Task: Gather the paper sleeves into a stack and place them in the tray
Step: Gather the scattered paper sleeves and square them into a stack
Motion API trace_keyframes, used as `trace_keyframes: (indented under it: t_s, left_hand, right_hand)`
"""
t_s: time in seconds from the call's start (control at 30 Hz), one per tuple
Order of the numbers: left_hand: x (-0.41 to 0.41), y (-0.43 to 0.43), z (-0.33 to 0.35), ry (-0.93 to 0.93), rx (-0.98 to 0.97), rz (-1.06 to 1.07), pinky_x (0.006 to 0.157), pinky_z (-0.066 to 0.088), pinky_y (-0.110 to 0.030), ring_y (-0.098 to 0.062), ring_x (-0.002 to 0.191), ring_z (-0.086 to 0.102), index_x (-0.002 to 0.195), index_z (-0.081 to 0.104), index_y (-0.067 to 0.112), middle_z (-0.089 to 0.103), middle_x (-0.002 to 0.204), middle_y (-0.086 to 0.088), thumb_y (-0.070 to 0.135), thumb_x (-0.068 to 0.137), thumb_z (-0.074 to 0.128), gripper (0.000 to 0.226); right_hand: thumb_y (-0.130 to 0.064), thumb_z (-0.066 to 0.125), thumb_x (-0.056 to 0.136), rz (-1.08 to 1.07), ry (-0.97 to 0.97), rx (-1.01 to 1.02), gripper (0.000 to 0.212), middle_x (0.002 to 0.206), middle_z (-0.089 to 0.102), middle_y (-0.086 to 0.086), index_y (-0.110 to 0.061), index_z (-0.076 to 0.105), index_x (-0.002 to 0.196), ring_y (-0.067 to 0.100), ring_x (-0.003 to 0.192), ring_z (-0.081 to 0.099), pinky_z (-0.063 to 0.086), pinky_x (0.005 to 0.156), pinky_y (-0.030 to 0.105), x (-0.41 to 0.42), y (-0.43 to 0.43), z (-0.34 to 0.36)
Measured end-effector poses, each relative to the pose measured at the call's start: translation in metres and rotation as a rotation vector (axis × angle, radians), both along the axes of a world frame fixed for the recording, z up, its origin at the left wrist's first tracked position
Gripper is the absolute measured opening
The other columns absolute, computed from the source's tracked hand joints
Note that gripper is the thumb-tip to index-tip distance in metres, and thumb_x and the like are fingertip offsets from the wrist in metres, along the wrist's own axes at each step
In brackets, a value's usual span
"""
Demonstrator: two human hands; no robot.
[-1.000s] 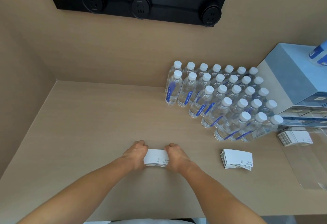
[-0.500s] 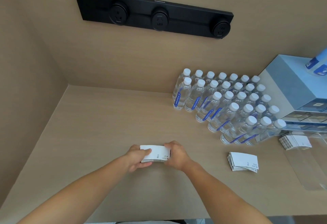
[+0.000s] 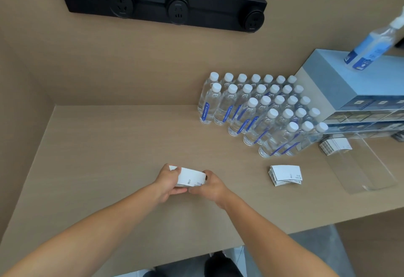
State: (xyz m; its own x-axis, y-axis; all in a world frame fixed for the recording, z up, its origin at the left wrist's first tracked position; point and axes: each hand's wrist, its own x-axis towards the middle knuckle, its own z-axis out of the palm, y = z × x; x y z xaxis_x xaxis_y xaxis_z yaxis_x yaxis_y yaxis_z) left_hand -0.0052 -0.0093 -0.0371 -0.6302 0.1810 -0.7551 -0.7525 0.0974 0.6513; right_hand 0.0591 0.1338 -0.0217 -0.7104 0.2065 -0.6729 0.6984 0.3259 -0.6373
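Note:
A stack of white paper sleeves is held just above the counter, pinched at both ends. My left hand grips its left end and my right hand grips its right end. A second loose pile of sleeves lies on the counter to the right. A clear plastic tray stands at the far right, with a third bundle of sleeves lying at its far end.
Several rows of capped water bottles stand behind the tray. A blue-grey drawer box with a spray bottle on top sits at the right. A black socket strip is on the back wall. The counter edge runs close in front.
The stack, pressed on the counter between both hands a second ago, is now lifted a little and tilted, with my fingers wrapped around its ends. The camera view has shifted.

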Motion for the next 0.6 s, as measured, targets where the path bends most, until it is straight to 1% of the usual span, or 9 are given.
trace_keyframes:
  t_s: [0.03, 0.1, 0.2, 0.27, 0.37, 0.43, 0.5, 0.53, 0.6]
  left_hand:
    - [0.000, 0.003, 0.002, 0.014, -0.001, -0.002, 0.071, 0.060, -0.043, -0.023, 0.086, 0.064, 0.117, 0.044, 0.010, 0.055, 0.111, -0.012, 0.019, 0.103, 0.045, 0.017]
    - [0.003, 0.012, 0.007, 0.017, 0.017, 0.001, 0.070, 0.060, -0.043, -0.023, 0.085, 0.062, 0.117, 0.044, 0.011, 0.055, 0.106, -0.011, 0.018, 0.103, 0.045, 0.015]
    - [0.010, 0.034, 0.014, 0.005, 0.034, -0.035, 0.067, 0.059, -0.042, -0.025, 0.088, 0.061, 0.118, 0.045, 0.013, 0.054, 0.108, -0.013, 0.017, 0.102, 0.046, 0.016]
    - [0.016, 0.053, 0.020, 0.012, 0.036, -0.067, 0.066, 0.058, -0.041, -0.028, 0.091, 0.060, 0.118, 0.045, 0.013, 0.053, 0.111, -0.014, 0.017, 0.102, 0.047, 0.017]
    - [0.025, 0.085, 0.025, 0.075, -0.019, -0.137, 0.062, 0.057, -0.038, -0.028, 0.085, 0.062, 0.119, 0.047, 0.013, 0.054, 0.111, -0.014, 0.013, 0.099, 0.053, 0.021]
    - [0.031, 0.109, 0.028, 0.156, -0.071, -0.253, 0.061, 0.057, -0.034, -0.024, 0.080, 0.064, 0.120, 0.051, 0.010, 0.058, 0.111, -0.014, 0.013, 0.094, 0.060, 0.028]
    - [0.038, 0.134, 0.032, 0.297, -0.111, -0.417, 0.064, 0.057, -0.033, -0.019, 0.079, 0.065, 0.117, 0.058, 0.010, 0.064, 0.107, -0.010, 0.018, 0.083, 0.075, 0.039]
    - [0.040, 0.146, 0.035, 0.408, -0.173, -0.531, 0.071, 0.057, -0.033, -0.017, 0.083, 0.065, 0.115, 0.061, 0.012, 0.065, 0.106, -0.007, 0.022, 0.073, 0.083, 0.049]
    - [0.045, 0.172, 0.041, 0.649, -0.449, -0.804, 0.086, 0.052, -0.034, -0.017, 0.099, 0.060, 0.116, 0.060, 0.015, 0.061, 0.113, -0.002, 0.030, 0.059, 0.090, 0.066]
  right_hand:
    - [-0.019, 0.081, 0.068, 0.069, 0.018, 0.061, 0.057, 0.110, 0.064, 0.004, -0.014, 0.051, 0.116, 0.020, 0.096, 0.064, 0.055, 0.080, 0.031, 0.001, 0.006, 0.001]
    - [-0.014, 0.084, 0.066, 0.185, 0.082, 0.202, 0.061, 0.111, 0.064, 0.006, -0.013, 0.052, 0.119, 0.022, 0.096, 0.065, 0.054, 0.080, 0.033, 0.001, 0.018, 0.003]
    - [-0.017, 0.081, 0.070, 0.399, 0.176, 0.392, 0.051, 0.105, 0.062, 0.006, -0.011, 0.058, 0.116, 0.021, 0.090, 0.059, 0.047, 0.072, 0.026, 0.001, 0.039, 0.010]
    - [-0.021, 0.081, 0.069, 0.464, 0.183, 0.438, 0.045, 0.096, 0.059, 0.002, -0.013, 0.062, 0.109, 0.018, 0.082, 0.056, 0.042, 0.066, 0.024, 0.003, 0.062, 0.014]
    - [-0.026, 0.087, 0.059, 0.486, 0.202, 0.475, 0.048, 0.089, 0.060, -0.002, -0.018, 0.065, 0.100, 0.016, 0.077, 0.056, 0.043, 0.064, 0.024, 0.010, 0.107, 0.021]
    - [-0.028, 0.086, 0.059, 0.519, 0.221, 0.500, 0.048, 0.090, 0.062, -0.003, -0.021, 0.067, 0.102, 0.016, 0.080, 0.059, 0.047, 0.067, 0.025, 0.016, 0.138, 0.027]
    - [-0.028, 0.083, 0.062, 0.553, 0.244, 0.519, 0.046, 0.094, 0.067, -0.001, -0.023, 0.068, 0.105, 0.018, 0.087, 0.063, 0.053, 0.073, 0.028, 0.022, 0.169, 0.036]
    - [-0.028, 0.082, 0.064, 0.569, 0.252, 0.533, 0.045, 0.096, 0.067, 0.001, -0.024, 0.067, 0.106, 0.020, 0.089, 0.064, 0.054, 0.075, 0.030, 0.024, 0.185, 0.040]
    - [-0.025, 0.081, 0.065, 0.599, 0.267, 0.560, 0.040, 0.094, 0.064, 0.002, -0.022, 0.065, 0.103, 0.022, 0.087, 0.062, 0.052, 0.071, 0.031, 0.031, 0.215, 0.047]
